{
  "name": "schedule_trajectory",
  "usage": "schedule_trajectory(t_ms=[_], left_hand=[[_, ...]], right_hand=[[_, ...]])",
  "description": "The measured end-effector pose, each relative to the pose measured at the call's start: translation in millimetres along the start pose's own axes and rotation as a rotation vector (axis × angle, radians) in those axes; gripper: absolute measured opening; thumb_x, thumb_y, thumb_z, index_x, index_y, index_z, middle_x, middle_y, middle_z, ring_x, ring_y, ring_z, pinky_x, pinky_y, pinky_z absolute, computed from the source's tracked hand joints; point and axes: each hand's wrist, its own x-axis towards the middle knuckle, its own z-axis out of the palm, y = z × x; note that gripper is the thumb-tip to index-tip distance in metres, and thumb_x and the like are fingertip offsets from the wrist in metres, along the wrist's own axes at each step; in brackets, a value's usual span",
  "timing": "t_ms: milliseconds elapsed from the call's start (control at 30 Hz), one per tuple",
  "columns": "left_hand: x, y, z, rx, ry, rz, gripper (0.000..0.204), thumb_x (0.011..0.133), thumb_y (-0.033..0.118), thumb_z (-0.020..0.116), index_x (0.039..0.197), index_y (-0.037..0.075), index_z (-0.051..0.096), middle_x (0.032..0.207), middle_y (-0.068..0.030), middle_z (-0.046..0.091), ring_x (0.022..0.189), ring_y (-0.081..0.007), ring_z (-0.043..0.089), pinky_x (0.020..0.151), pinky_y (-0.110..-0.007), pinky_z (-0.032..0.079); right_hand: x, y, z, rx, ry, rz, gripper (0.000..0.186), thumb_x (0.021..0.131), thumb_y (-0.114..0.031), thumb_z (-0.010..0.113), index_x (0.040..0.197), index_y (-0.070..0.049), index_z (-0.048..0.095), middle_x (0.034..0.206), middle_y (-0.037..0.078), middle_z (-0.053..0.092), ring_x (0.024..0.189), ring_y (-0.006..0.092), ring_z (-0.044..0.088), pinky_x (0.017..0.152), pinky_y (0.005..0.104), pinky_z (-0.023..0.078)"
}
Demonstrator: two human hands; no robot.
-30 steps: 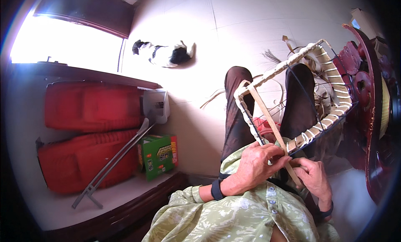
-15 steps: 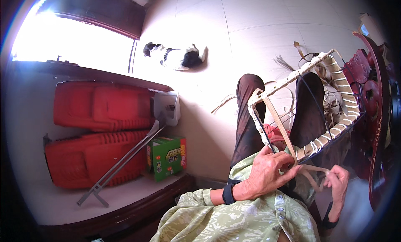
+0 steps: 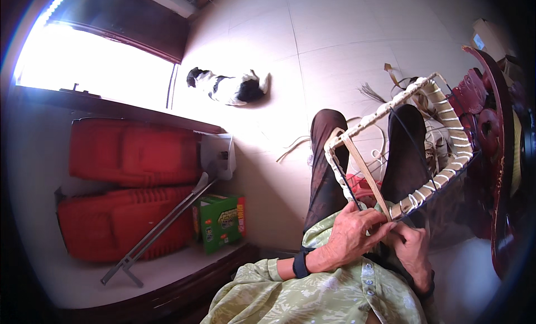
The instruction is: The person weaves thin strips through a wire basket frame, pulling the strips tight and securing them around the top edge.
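A black wire frame [image 3: 460, 137], its edge covered in tan strip and laced with white cord, rests over my knees. One flat tan strip [image 3: 365, 170] crosses its left part from the far corner down to the near edge. At that near edge my left hand [image 3: 350, 234] is closed, thumb and fingers pinching the strip against the frame. My right hand [image 3: 411, 248] is right beside it with bent fingers, closed on the strip's tail, which is mostly hidden there.
Loose strips [image 3: 438, 142] lie on the floor beyond the frame. To the right stands a dark red carved wooden chair [image 3: 505, 156]. A black and white dog [image 3: 229, 86] lies ahead. Red plastic pieces [image 3: 134, 153], a green box [image 3: 219, 222] and a grey long-handled dustpan [image 3: 218, 156] are at left.
My right hand has come in leftward from holding the strip's tail out to the right, and now meets my left hand. The left hand keeps its pinch. The view has shifted slightly.
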Motion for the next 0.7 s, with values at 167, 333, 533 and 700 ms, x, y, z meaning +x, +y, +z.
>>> schedule_trajectory(t_ms=[167, 333, 533, 700], left_hand=[[5, -6, 2, -0.048, 0.038, 0.046, 0.016, 0.088, 0.024, 0.075, 0.089, 0.008, 0.073, 0.072, -0.0059, 0.067, 0.064, -0.0242, 0.063, 0.072, -0.038, 0.043], [4, -4, 5, -0.011, -0.010, 0.007, 0.014, 0.087, 0.021, 0.077, 0.088, 0.007, 0.074, 0.070, -0.0037, 0.067, 0.061, -0.0204, 0.061, 0.071, -0.035, 0.043], [5, -3, 2, -0.041, -0.080, -0.052, 0.019, 0.093, 0.022, 0.073, 0.086, 0.004, 0.074, 0.072, -0.0050, 0.067, 0.060, -0.0216, 0.056, 0.069, -0.034, 0.039], [3, -2, 0, -0.072, -0.085, -0.070, 0.019, 0.095, 0.022, 0.071, 0.088, 0.005, 0.073, 0.074, -0.0049, 0.066, 0.061, -0.0217, 0.054, 0.069, -0.034, 0.036]], right_hand=[[2, 8, 3, -0.021, 0.234, 0.020, 0.021, 0.081, -0.007, 0.077, 0.100, -0.007, 0.071, 0.071, 0.013, 0.066, 0.061, 0.0328, 0.066, 0.054, 0.0399, 0.049], [3, 10, 16, 0.092, 0.188, -0.092, 0.017, 0.083, -0.008, 0.075, 0.100, -0.008, 0.071, 0.081, 0.013, 0.071, 0.070, 0.0322, 0.071, 0.057, 0.0385, 0.052], [-11, 28, -35, 0.249, 0.367, 0.276, 0.020, 0.094, -0.015, 0.070, 0.078, -0.004, 0.064, 0.060, -0.002, 0.056, 0.055, 0.0061, 0.048, 0.050, 0.0262, 0.039], [-57, 136, -102, -0.133, 0.725, 0.601, 0.033, 0.096, -0.028, 0.063, 0.074, -0.003, 0.060, 0.057, 0.003, 0.049, 0.052, 0.0099, 0.043, 0.051, 0.0311, 0.036]])
